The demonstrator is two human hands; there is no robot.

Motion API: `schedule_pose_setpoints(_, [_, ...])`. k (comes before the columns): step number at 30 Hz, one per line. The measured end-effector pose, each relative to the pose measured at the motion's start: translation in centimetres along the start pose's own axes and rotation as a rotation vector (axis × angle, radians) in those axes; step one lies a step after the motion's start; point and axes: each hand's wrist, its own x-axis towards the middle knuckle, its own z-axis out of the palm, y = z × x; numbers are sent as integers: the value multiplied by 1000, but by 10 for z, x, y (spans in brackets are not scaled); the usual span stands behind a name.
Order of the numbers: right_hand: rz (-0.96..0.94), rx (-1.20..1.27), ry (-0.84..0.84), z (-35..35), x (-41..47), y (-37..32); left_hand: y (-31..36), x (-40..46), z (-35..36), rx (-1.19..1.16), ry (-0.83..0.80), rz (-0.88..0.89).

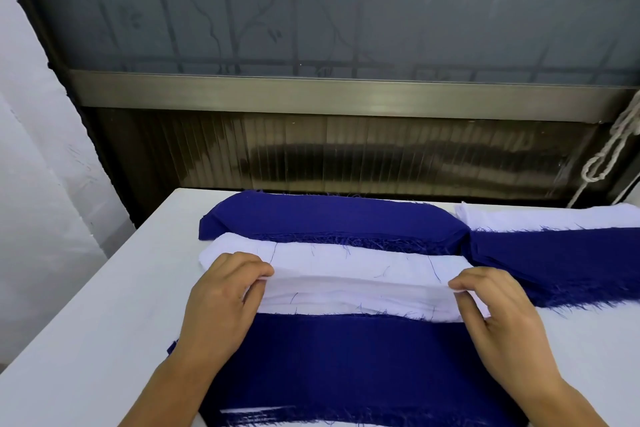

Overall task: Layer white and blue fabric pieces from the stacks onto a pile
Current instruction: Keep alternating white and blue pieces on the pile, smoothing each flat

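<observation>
Nearest you lies the pile (353, 367), topped by a blue piece with frayed edges; a sliver of white shows at its near edge. Just beyond it, your left hand (221, 302) and right hand (502, 319) each pinch one end of the top white piece (356, 295) — thumb and fingertips closed on the cloth, its near edge lifted off the white stack (346, 260) beneath. The piece spans the gap between your hands and sags slightly in the middle.

Expect the fabric to be light, thin and limp; it likely folds or drags the layer below if held at one point only. Keep hold at both short ends, close to the corners, and keep it taut.

Behind the white stack sits the blue stack (329, 218), touching it. Further blue and white pieces (554, 253) lie to the right on the table (104, 322).
</observation>
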Motion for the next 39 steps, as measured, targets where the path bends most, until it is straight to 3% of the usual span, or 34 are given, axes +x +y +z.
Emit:
schedule_pose_setpoints(4, [-56,32,-8,-18,-20,-3,-5,-22,-16,-82,-62,105])
schedule_pose_setpoints(11, [-64,60,-280,-43,-56,-3,-9,-57,-32,-41,-171,250])
schedule_pose_setpoints(17, [-96,-16,-343,-47,-56,0,-5,-62,-32,-61,-235,293])
schedule_pose_setpoints(19, [-55,-54,-298,-45,-57,2,-6,-63,-31,-89,-243,270])
schedule_pose_setpoints(23, [229,-69,-280,-38,-54,10,-6,-67,-28,-149,-256,206])
schedule_pose_setpoints(28, [-12,-240,-144,-40,-46,14,-8,-68,-27,-176,-280,187])
schedule_pose_setpoints(33, [-8,-279,-186,-41,-39,19,-8,-70,-28,-187,-308,175])
schedule_pose_setpoints(39, [-131,-246,-236,-41,-37,27,-3,-70,-30,-211,-334,144])
